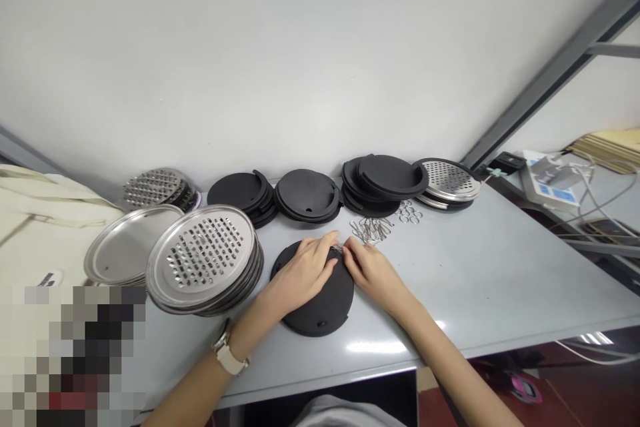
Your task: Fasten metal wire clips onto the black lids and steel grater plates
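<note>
I see the left hand [305, 270] pressing flat on a black round lid [315, 300] on the grey table [475, 273]; right hand [373, 270] fingers pinch a small wire clip at its far rim, near loose clips [373, 229].

A single head-worn camera looks forward and down, close over the grey table [480, 280] (wall behind).

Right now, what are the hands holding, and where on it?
Both the left hand and right hand rest on the black disc's far edge; fingertips meet at something small there, too hidden to tell.
</note>
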Available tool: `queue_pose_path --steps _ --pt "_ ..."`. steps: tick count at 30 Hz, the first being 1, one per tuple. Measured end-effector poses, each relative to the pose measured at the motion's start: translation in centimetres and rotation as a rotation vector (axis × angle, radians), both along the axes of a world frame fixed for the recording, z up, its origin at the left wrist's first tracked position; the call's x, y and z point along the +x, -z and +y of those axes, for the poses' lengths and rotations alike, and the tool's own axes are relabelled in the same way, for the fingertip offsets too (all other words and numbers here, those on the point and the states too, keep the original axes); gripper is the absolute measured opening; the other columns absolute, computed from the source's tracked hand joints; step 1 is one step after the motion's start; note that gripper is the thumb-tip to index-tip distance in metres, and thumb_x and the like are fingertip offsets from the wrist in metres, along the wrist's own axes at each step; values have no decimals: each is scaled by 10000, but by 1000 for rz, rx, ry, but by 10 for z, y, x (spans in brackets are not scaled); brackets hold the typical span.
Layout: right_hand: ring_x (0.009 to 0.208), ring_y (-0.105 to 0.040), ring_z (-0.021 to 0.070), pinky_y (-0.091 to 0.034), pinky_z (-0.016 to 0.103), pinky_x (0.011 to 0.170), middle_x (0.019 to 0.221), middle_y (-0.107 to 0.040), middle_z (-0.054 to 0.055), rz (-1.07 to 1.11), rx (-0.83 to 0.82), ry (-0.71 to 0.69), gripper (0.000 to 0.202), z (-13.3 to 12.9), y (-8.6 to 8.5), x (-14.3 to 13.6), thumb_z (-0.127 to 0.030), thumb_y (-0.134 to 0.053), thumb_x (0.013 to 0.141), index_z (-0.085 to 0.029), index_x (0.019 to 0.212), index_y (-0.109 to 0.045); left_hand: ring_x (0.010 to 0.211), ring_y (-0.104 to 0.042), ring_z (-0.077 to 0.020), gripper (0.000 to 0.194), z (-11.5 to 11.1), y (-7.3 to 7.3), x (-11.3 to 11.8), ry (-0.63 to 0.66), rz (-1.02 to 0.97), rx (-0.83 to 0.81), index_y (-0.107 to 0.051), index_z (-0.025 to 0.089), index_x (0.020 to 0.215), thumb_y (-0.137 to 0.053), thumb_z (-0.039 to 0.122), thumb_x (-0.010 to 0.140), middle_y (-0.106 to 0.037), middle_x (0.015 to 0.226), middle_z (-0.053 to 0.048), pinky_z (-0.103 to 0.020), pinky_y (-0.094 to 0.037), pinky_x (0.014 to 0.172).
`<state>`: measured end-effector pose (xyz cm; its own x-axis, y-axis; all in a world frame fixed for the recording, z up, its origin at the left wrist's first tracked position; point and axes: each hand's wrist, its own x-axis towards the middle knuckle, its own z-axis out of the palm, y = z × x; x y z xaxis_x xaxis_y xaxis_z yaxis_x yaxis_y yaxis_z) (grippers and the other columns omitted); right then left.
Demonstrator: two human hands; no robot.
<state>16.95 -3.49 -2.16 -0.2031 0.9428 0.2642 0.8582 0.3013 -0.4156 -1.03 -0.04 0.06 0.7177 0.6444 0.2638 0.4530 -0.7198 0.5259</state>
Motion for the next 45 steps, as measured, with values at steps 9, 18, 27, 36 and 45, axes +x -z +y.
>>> queue_pose_path --steps 9,18,27,36,45 --pt "576 -534 192 -393 293 611 681 -595 11 2 14 -23 191 1 3 1 -218 -309 986 -223 837 -430 1160 -518 -233 408 1 0 0 8 -17 -12 -285 221 1357 -380 188 961 -559 1227 -87 -423 -444 972" --pt "593 -538 187 -390 304 679 685 -592 -5 42 -32 -33 214 0 1 0 -210 -316 994 -225 821 -441 1192 -497 -227 405 3 5 2 9 -35 -40 -307 228 1323 -406 152 938 -535 1250 -85 -411 -451 996" --pt "592 -541 190 -381 292 651 678 -592 0 19 -30 -34 226 0 -1 -1 -204 -312 990 -216 832 -473 1206 -481 -236 408 5 7 2 16 -44 -56 -281 221 1309 -413 148 930 -526 1238 -89 -429 -431 1029" --pt "589 -518 186 -378 297 698 663 -574 -1 29 -54 -26 253 0 3 1 -239 -294 998 -214 808 -459 1210 -481 -256 411 2 8 1 21 5 -7 -229 190 1348 -364 214 962 -535 1211 -119 -452 -454 988" --pt "551 -470 169 -364 276 673 610 -500 -34 145 -102 0 221 0 0 0 -265 -330 986 -225 790 -425 1220 -475 -255 473 2 7 1 10 2 44 -205 199 1402 -370 204 959 -501 1294 -124 -451 -440 1004"
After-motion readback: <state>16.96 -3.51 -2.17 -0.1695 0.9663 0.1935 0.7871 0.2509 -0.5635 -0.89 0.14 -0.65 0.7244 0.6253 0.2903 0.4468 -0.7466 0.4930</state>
